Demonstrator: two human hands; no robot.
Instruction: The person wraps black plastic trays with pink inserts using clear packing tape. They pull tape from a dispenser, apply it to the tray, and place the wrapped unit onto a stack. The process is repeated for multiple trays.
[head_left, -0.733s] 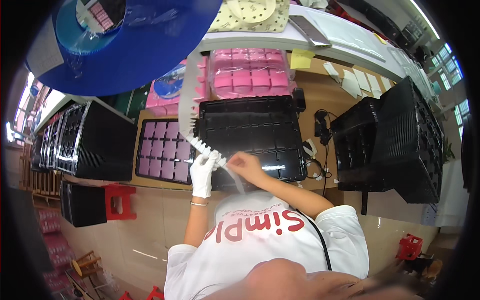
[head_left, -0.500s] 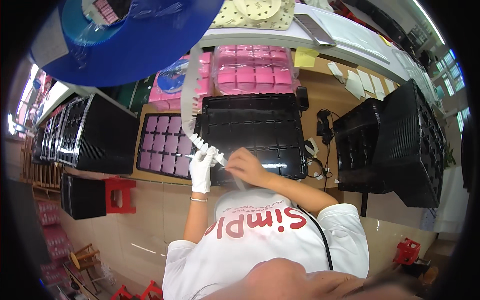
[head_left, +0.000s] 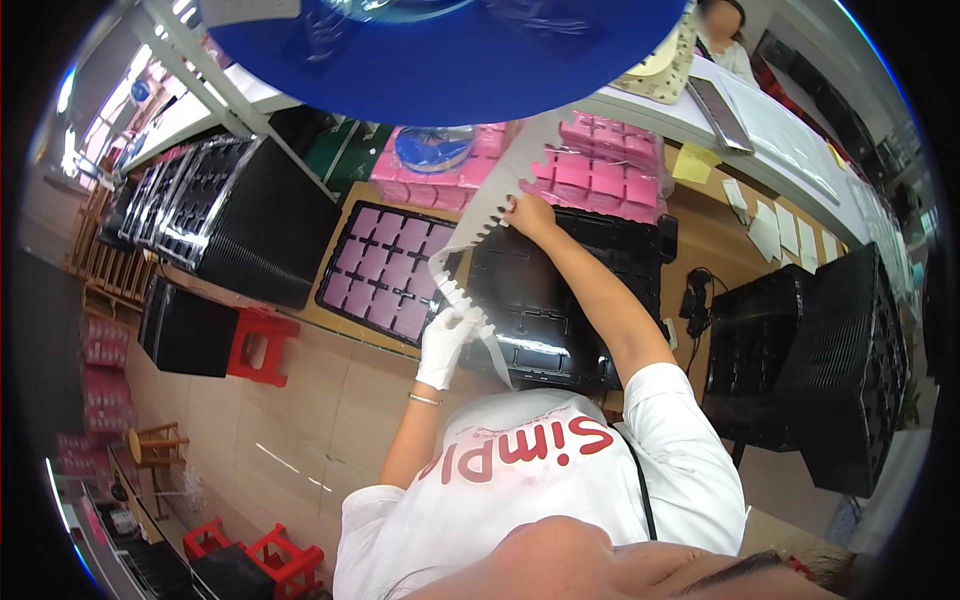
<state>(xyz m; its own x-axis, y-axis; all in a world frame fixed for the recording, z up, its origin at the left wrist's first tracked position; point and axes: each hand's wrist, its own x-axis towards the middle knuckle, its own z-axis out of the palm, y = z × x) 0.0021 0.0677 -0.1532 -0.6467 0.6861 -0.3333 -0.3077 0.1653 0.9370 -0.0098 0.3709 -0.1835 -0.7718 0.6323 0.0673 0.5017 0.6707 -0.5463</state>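
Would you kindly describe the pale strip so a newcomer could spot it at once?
Start from the huge blue disc at the top of the picture. Just beneath it, the pale strip runs down past the bare right hand to the gloved left hand. Unlike the blocky pink pieces behind it, it is one long, curving ribbon with notches along its edge.

"How do we hold our left hand (head_left: 446, 347)?"

"Gloved in white, close before our torso (head_left: 540, 480), fingers (head_left: 462, 320) curled closed, our left forearm (head_left: 405, 445) rising toward it."

"And our right hand (head_left: 533, 215)?"

"Bare and farther out. We stretch our right arm (head_left: 606, 300) forward, slanting leftward from the shoulder, with those fingers bent; we can't tell how firmly they close."
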